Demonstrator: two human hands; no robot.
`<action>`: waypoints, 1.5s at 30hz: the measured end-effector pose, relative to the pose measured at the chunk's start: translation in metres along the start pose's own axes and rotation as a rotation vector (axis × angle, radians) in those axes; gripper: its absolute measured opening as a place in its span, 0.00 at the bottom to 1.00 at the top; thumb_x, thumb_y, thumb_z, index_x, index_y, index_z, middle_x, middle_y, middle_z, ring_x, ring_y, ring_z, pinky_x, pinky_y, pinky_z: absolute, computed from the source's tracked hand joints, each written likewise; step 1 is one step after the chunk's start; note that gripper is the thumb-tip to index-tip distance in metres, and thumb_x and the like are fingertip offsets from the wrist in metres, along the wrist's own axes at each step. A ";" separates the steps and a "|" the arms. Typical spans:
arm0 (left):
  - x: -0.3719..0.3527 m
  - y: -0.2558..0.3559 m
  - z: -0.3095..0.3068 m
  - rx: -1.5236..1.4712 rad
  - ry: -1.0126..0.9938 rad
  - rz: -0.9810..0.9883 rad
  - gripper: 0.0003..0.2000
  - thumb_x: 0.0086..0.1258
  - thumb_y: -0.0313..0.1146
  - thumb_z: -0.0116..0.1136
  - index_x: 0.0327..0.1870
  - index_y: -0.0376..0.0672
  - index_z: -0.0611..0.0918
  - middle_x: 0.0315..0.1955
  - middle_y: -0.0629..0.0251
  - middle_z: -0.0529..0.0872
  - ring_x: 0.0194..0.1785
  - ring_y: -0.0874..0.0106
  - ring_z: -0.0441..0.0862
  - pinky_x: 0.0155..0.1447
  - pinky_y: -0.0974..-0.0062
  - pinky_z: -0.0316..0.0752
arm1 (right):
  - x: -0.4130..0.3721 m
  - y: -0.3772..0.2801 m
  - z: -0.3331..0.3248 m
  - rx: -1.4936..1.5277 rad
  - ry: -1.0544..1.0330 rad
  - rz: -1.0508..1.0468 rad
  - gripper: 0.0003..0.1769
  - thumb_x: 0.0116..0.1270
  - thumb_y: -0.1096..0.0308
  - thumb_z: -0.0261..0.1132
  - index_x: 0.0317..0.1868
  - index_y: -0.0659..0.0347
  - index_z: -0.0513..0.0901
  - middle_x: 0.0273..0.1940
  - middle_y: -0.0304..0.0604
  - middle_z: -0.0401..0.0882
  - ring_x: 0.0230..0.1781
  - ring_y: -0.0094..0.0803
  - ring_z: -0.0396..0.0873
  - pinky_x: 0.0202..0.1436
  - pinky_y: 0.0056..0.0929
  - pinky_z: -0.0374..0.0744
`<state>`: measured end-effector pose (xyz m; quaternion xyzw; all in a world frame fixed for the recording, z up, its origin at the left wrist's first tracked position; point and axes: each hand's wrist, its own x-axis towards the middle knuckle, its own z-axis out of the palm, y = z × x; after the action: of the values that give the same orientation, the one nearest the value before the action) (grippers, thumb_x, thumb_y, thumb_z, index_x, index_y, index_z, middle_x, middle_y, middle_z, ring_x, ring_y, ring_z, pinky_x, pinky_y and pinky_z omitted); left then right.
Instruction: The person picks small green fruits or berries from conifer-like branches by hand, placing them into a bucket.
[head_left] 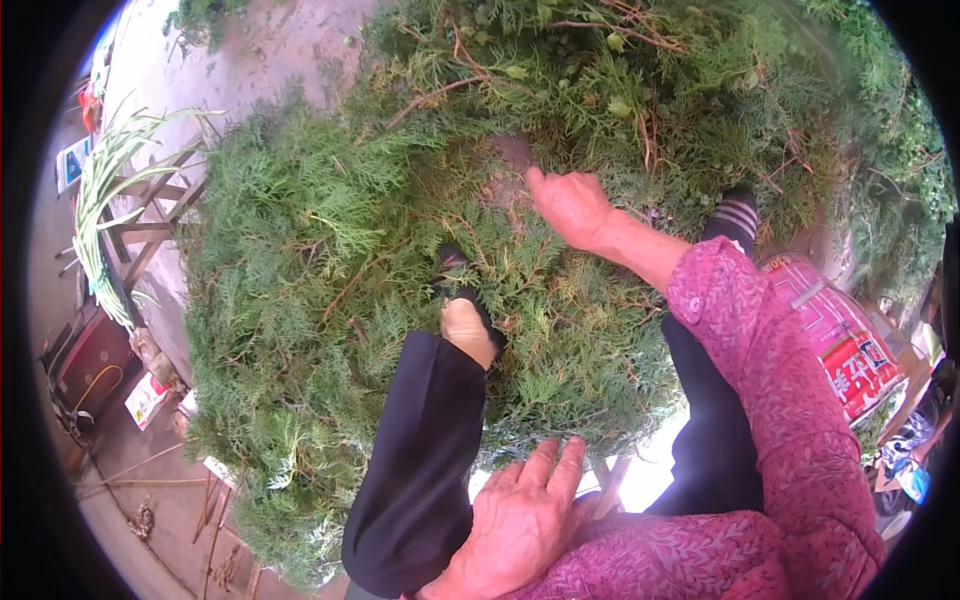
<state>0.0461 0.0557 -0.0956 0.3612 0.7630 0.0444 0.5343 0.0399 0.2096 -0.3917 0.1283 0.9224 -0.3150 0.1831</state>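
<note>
My right hand [572, 205] reaches forward over a thick bed of cut green conifer branches [300, 260]. Its fingers are curled closed just beside a small bare patch of floor [510, 165]; whatever they may hold is hidden. Close to my body, my left hand [520, 525] lies by my left thigh with its fingers stretched out, holding nothing visible. Leafy sprigs and thin brown stems [435, 98] surround the right hand. My left foot [465, 325], in a dark shoe, stands among the branches, and a striped sock [735, 218] shows on the right foot.
A bunch of long green stalks [95, 220] hangs over a wooden rack [150, 225] at the left. A pink and red printed sack [835, 335] stands beside my right leg. At lower left are a dark red box [90, 360] and thin sticks [210, 510].
</note>
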 end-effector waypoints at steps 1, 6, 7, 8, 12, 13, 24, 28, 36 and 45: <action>0.001 -0.002 -0.001 -0.011 0.009 0.041 0.27 0.52 0.38 0.63 0.54 0.38 0.72 0.45 0.48 0.78 0.36 0.57 0.81 0.39 0.68 0.77 | 0.001 -0.002 -0.002 -0.001 0.003 -0.001 0.10 0.54 0.76 0.57 0.37 0.68 0.68 0.21 0.52 0.77 0.22 0.44 0.79 0.26 0.40 0.77; 0.001 -0.001 -0.001 -0.007 -0.006 0.050 0.27 0.52 0.39 0.62 0.54 0.38 0.72 0.46 0.49 0.77 0.36 0.57 0.80 0.40 0.68 0.77 | 0.005 -0.005 -0.006 0.006 -0.081 -0.030 0.12 0.52 0.79 0.56 0.40 0.69 0.70 0.21 0.54 0.76 0.22 0.44 0.79 0.23 0.41 0.76; 0.000 -0.001 -0.001 -0.001 -0.008 0.052 0.27 0.52 0.39 0.62 0.54 0.38 0.72 0.46 0.50 0.77 0.36 0.59 0.80 0.40 0.68 0.76 | 0.006 0.000 0.000 0.007 -0.079 -0.029 0.12 0.52 0.79 0.56 0.40 0.69 0.70 0.21 0.54 0.76 0.22 0.44 0.79 0.23 0.41 0.76; -0.001 0.001 0.000 0.000 -0.007 0.053 0.27 0.52 0.39 0.62 0.54 0.38 0.72 0.46 0.50 0.77 0.36 0.59 0.80 0.40 0.68 0.76 | 0.008 0.007 0.013 0.199 0.035 -0.048 0.12 0.53 0.78 0.56 0.41 0.68 0.71 0.22 0.53 0.76 0.21 0.40 0.78 0.21 0.36 0.76; -0.003 0.005 0.001 0.004 0.001 -0.021 0.25 0.55 0.37 0.59 0.55 0.39 0.72 0.49 0.49 0.76 0.44 0.53 0.78 0.45 0.64 0.75 | 0.004 0.028 -0.021 1.446 -0.544 0.268 0.11 0.59 0.71 0.60 0.42 0.63 0.74 0.25 0.47 0.76 0.17 0.25 0.74 0.15 0.21 0.71; -0.004 0.004 0.001 0.000 0.001 -0.022 0.24 0.56 0.37 0.59 0.55 0.39 0.72 0.49 0.49 0.76 0.44 0.53 0.78 0.45 0.64 0.74 | 0.001 0.036 -0.020 1.585 -0.584 0.210 0.11 0.60 0.68 0.61 0.42 0.62 0.74 0.28 0.42 0.76 0.17 0.19 0.71 0.13 0.12 0.65; -0.004 0.003 -0.002 -0.030 -0.017 -0.030 0.25 0.56 0.37 0.59 0.55 0.41 0.72 0.50 0.50 0.76 0.45 0.53 0.78 0.46 0.64 0.74 | -0.009 0.037 -0.045 1.299 -0.331 0.298 0.13 0.57 0.71 0.61 0.43 0.65 0.79 0.26 0.38 0.76 0.21 0.22 0.75 0.17 0.17 0.69; -0.004 0.004 -0.001 -0.052 0.000 -0.028 0.25 0.56 0.37 0.59 0.56 0.42 0.72 0.50 0.50 0.75 0.45 0.53 0.78 0.46 0.64 0.74 | -0.048 0.021 -0.004 0.334 0.167 -0.003 0.10 0.52 0.82 0.50 0.32 0.73 0.78 0.23 0.54 0.75 0.26 0.40 0.78 0.29 0.36 0.79; -0.003 0.007 -0.001 -0.057 -0.008 -0.028 0.25 0.56 0.37 0.60 0.55 0.42 0.72 0.51 0.50 0.75 0.45 0.53 0.77 0.47 0.64 0.74 | -0.081 0.011 0.032 0.311 -0.632 -0.103 0.04 0.54 0.78 0.56 0.25 0.66 0.77 0.25 0.51 0.75 0.21 0.38 0.75 0.26 0.37 0.77; -0.002 0.008 -0.001 -0.067 -0.020 -0.024 0.25 0.55 0.37 0.60 0.55 0.42 0.72 0.50 0.49 0.75 0.46 0.53 0.77 0.48 0.64 0.74 | -0.056 0.031 -0.007 0.341 0.057 0.078 0.08 0.58 0.73 0.58 0.36 0.60 0.68 0.26 0.53 0.72 0.28 0.50 0.75 0.31 0.45 0.74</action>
<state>0.0495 0.0607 -0.0902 0.3344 0.7600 0.0597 0.5541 0.0997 0.2304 -0.3797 0.2023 0.8548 -0.4556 0.1445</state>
